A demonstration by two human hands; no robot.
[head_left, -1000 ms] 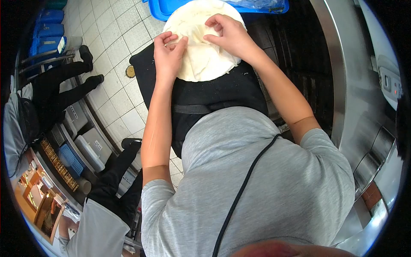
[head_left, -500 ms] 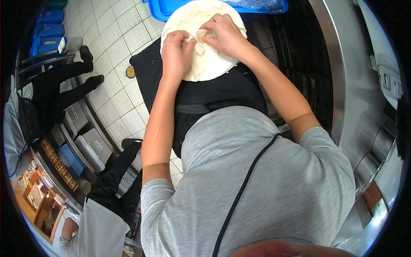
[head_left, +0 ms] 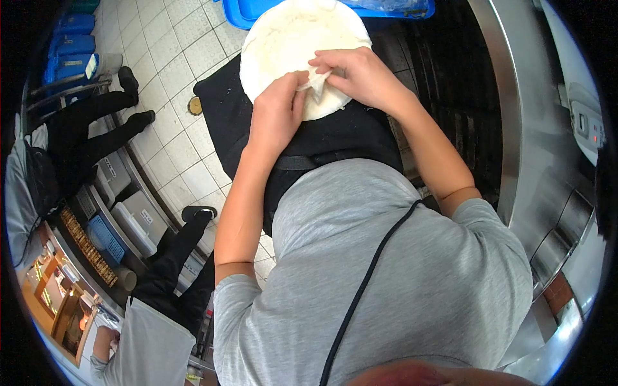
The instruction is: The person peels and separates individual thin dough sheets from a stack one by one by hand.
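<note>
Grey short-sleeved shirt, on the wearer's torso, filling the lower centre of the frame. Tiled floor, pale, spreading from the upper left. Steel surface, curved in view, along the right side. Co-worker, light-topped, seen in part, lower left. Black cloth, upper centre, just above the shirt's hem. Round white item, upper centre, over the black cloth; whether dish or stack, cannot be told. Blue tray, top edge, partly hidden behind the round white item. Left hand, upper centre; fingers bent, thumb and fingertips pinching a thin white piece. Right hand, upper centre, farther right; thumb and fingertips gripping the same piece from its other side. Blue basket, left side, beside a row of brown pieces. The thin white piece itself, creased, between both hands, over the lower part of the round white item; whether separate from it, cannot be told. Yellowish disc, small, on the floor, left of the black cloth
</note>
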